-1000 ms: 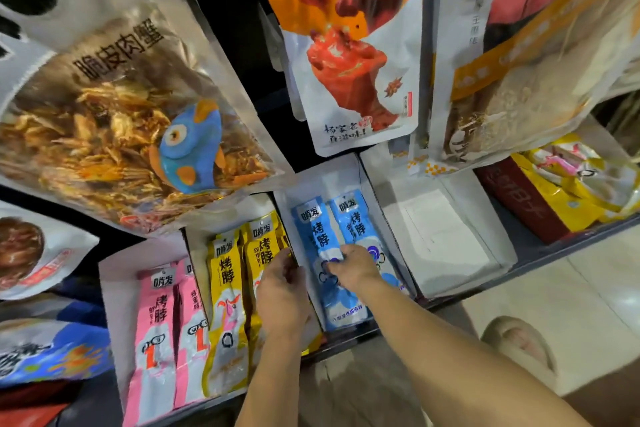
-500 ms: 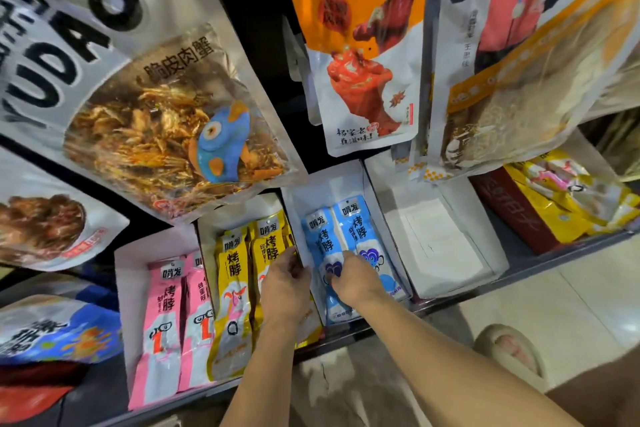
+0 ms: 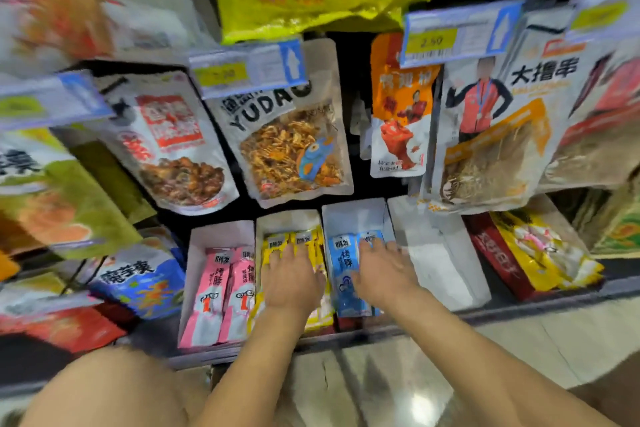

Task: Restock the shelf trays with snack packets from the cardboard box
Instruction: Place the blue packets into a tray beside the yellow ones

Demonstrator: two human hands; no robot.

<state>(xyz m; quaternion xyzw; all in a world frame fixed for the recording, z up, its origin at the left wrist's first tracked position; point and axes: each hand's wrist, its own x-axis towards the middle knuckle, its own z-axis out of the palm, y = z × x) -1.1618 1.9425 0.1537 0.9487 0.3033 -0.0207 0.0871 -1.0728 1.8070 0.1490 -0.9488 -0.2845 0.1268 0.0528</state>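
Yellow packets (image 3: pixel 273 245) beneath left hand (image 3: pixel 294 281), fingers laid flat, blue packets (image 3: pixel 344 265) beneath right hand (image 3: pixel 386 274), fingers splayed open

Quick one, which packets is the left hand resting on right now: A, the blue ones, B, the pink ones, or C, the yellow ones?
C: the left hand lies with fingers straight on the yellow packets in the middle tray, while the right hand rests on the blue packets.
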